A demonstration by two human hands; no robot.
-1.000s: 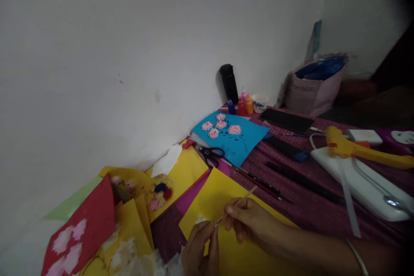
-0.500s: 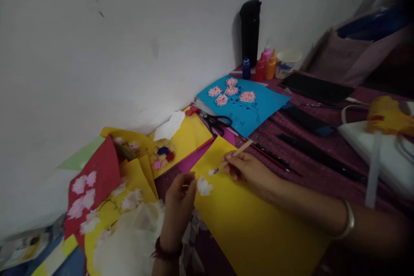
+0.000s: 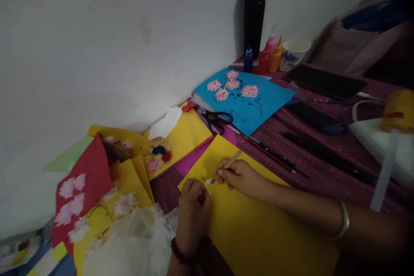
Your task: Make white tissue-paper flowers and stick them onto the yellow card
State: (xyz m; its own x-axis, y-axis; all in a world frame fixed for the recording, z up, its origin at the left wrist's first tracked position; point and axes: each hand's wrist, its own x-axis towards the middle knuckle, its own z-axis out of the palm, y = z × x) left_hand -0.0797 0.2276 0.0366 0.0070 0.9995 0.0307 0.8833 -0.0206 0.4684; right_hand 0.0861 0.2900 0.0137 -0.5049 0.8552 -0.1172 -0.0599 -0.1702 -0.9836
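Observation:
My right hand [image 3: 241, 177] grips a flat wooden stick [image 3: 233, 159] over the yellow sheet [image 3: 258, 224]. The stick's lower end has a bluish mark and meets a small white piece [image 3: 208, 181]. Close by on the left, my left hand [image 3: 195, 207] has its fingers curled together at the sheet's edge. Whatever lies in its fingers is mostly hidden, and the white flower on the sheet is covered by this hand. A blue sheet [image 3: 271, 97] with pink-and-white paper flowers lies farther back.
Black scissors [image 3: 216, 120] lie beside the blue sheet. Paint bottles [image 3: 264, 59], a cup [image 3: 294, 54] and a tall black case [image 3: 255, 17] stand by the wall. Left are a red sheet [image 3: 93, 181] with flowers and crumpled white tissue [image 3: 129, 241]. A glue gun [image 3: 399, 112] is at right.
My left hand has moved right over the white flower, its fingers closing in. My right hand has come slightly down and left with the stick. The camera view has shifted a little.

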